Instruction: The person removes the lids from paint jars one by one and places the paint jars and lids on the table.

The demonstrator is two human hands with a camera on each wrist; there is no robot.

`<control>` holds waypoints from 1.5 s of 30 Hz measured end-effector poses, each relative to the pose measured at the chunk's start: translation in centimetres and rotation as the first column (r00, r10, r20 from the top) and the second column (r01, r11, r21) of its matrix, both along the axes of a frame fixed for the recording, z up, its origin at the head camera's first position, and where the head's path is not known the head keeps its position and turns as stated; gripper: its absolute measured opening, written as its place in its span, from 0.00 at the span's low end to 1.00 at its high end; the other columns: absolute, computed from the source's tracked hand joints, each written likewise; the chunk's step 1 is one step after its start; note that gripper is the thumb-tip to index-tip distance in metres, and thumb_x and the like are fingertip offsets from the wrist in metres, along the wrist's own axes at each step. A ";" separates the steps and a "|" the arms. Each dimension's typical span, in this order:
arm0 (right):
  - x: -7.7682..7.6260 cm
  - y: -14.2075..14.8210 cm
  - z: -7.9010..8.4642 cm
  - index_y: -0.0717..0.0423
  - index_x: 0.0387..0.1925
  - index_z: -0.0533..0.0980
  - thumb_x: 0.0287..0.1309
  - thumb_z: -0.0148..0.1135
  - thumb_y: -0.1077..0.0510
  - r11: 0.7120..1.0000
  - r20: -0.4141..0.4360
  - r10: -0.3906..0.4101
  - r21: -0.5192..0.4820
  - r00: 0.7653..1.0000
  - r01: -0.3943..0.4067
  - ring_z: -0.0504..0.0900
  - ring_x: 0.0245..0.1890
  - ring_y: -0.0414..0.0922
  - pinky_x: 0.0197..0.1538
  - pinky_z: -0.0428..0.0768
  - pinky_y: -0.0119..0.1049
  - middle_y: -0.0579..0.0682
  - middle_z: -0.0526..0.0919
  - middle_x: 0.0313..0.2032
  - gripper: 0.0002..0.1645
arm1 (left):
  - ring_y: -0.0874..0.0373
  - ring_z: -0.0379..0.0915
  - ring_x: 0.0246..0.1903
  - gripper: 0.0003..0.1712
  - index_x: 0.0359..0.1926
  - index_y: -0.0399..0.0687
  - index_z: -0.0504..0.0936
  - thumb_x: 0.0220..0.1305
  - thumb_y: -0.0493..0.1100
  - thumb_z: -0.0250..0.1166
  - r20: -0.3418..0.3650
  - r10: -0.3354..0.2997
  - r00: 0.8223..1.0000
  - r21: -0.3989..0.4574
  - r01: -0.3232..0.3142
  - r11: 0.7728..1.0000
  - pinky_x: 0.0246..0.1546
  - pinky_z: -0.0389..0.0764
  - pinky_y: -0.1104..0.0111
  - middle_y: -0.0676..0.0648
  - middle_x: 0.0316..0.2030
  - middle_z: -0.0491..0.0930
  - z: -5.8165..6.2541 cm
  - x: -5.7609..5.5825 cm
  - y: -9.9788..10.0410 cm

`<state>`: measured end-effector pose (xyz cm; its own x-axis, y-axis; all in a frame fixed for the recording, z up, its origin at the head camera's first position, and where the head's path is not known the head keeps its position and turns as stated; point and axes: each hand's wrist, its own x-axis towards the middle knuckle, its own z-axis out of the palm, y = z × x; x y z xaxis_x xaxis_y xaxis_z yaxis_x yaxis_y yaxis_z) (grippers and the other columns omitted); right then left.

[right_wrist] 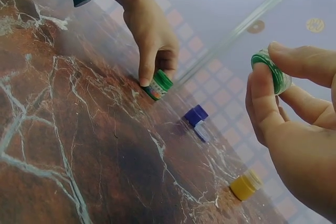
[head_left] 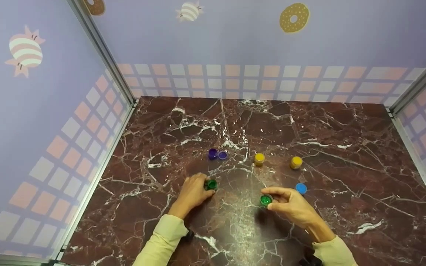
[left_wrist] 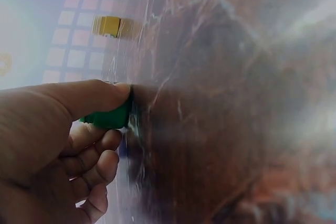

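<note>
My left hand (head_left: 194,190) grips a small green paint pot (head_left: 211,184) between thumb and fingers, its base down at the tabletop. In the right wrist view that green pot (right_wrist: 158,85) has a printed label and leans slightly in the fingers. My right hand (head_left: 290,207) pinches a round green lid (head_left: 266,200) by its edge, raised above the table. The lid (right_wrist: 272,72) shows a green face and a paler, see-through rim in the right wrist view. Beyond the left hand stands a purple pot (head_left: 212,154), with its purple lid (head_left: 222,155) lying right beside it.
Two yellow pots (head_left: 259,159) (head_left: 296,162) stand farther back, right of the purple one. A blue pot (head_left: 301,188) is just behind my right hand. Patterned panels (head_left: 235,44) wall in the dark red marbled table (head_left: 235,229) at the back and sides.
</note>
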<state>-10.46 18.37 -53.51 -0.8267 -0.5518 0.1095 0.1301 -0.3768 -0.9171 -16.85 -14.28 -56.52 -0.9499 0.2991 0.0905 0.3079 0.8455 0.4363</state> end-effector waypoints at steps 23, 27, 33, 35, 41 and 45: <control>-0.3 -0.1 -0.4 0.84 0.51 0.64 0.49 0.60 0.75 0.993 -0.029 -0.071 0.089 0.997 0.073 0.79 0.42 0.46 0.44 0.78 0.34 0.69 0.74 0.46 0.27 | 0.51 0.72 0.39 0.22 0.41 0.47 0.79 0.48 0.54 0.72 0.024 0.174 0.985 -0.020 -0.173 0.985 0.42 0.69 0.58 0.50 0.35 0.76 0.0 -1.8 0.1; -0.5 -0.2 -0.5 0.84 0.50 0.64 0.49 0.60 0.76 0.993 -0.020 -0.092 0.072 0.996 0.093 0.79 0.41 0.46 0.44 0.78 0.34 0.66 0.76 0.45 0.26 | 0.50 0.73 0.39 0.23 0.40 0.46 0.79 0.47 0.54 0.72 0.014 0.177 0.984 -0.023 -0.176 0.984 0.42 0.69 0.58 0.50 0.35 0.76 0.1 -2.1 0.2; -0.7 -0.5 -0.4 0.84 0.50 0.63 0.49 0.62 0.74 0.990 0.006 -0.114 0.085 0.993 0.114 0.80 0.40 0.46 0.41 0.79 0.33 0.67 0.76 0.43 0.28 | 0.51 0.74 0.36 0.22 0.38 0.46 0.79 0.46 0.54 0.73 0.010 0.168 0.986 -0.039 -0.167 0.985 0.39 0.69 0.58 0.50 0.33 0.76 0.2 -2.4 0.1; -0.8 -0.6 -0.2 0.83 0.51 0.64 0.49 0.63 0.73 0.984 -0.009 -0.135 0.119 0.991 0.135 0.79 0.37 0.45 0.39 0.79 0.31 0.69 0.75 0.43 0.28 | 0.51 0.74 0.36 0.22 0.37 0.46 0.79 0.46 0.54 0.73 0.012 0.165 0.986 -0.038 -0.164 0.986 0.39 0.69 0.58 0.50 0.32 0.76 0.3 -2.5 0.1; -1.3 -1.5 1.1 0.80 0.54 0.65 0.50 0.63 0.72 0.941 -0.134 -0.171 0.270 0.976 0.202 0.77 0.29 0.41 0.28 0.75 0.26 0.76 0.73 0.39 0.29 | 0.51 0.74 0.36 0.22 0.38 0.46 0.79 0.45 0.54 0.73 0.039 0.165 0.985 -0.045 -0.163 0.986 0.40 0.69 0.57 0.49 0.33 0.77 0.5 -2.6 0.1; -1.7 -2.4 2.5 0.79 0.52 0.67 0.50 0.63 0.72 0.915 -0.218 -0.155 0.337 0.964 0.223 0.78 0.30 0.45 0.29 0.76 0.27 0.76 0.74 0.39 0.27 | 0.51 0.74 0.36 0.23 0.38 0.46 0.79 0.46 0.55 0.73 0.057 0.169 0.984 -0.063 -0.166 0.984 0.41 0.69 0.58 0.49 0.33 0.77 0.6 -2.7 0.1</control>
